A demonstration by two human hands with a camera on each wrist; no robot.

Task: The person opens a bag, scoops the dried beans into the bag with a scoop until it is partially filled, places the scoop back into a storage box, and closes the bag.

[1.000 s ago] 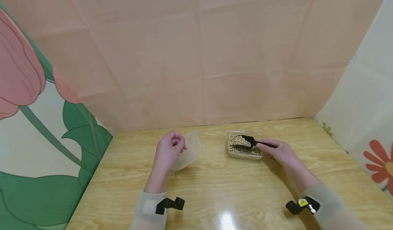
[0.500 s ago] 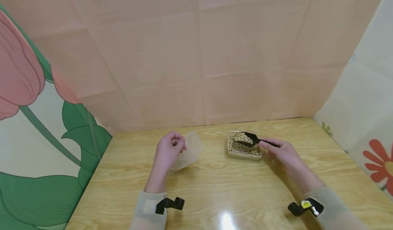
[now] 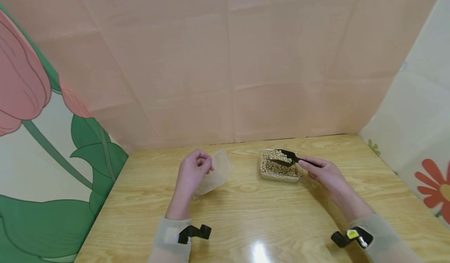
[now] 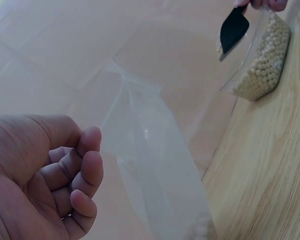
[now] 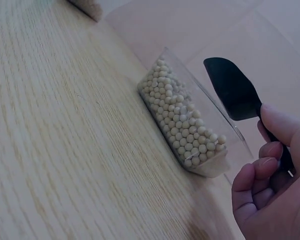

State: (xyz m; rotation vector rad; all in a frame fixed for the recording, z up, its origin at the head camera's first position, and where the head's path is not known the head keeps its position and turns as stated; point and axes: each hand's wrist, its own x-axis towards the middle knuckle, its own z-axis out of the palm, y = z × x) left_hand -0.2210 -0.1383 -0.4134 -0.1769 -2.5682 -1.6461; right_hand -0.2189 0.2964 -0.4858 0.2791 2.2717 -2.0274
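Observation:
My right hand [image 3: 325, 173] grips the handle of a black scoop [image 3: 288, 156], thumb along the top. Small round beige balls heap in the scoop's bowl. The scoop hovers above a clear plastic box [image 5: 210, 167] filled with more beige balls [image 5: 177, 115]. To the left, my left hand [image 3: 195, 167] has its fingers curled, with thumb and forefinger pinching the edge of a translucent plastic bag [image 4: 152, 135]. The bag stands tilted beside the hand, its mouth spread upward. A few pale balls show faintly at its bottom in the left wrist view.
Everything stands on a wood-grain table [image 3: 246, 212]. A pink sheet [image 3: 228, 79] hangs behind its back edge. Walls with printed flowers close off the left and right sides. Bare tabletop lies between the bag and the box.
My right hand has raised the loaded scoop from the balls in the box and drawn it slightly right. The left hand and the bag have stayed in place.

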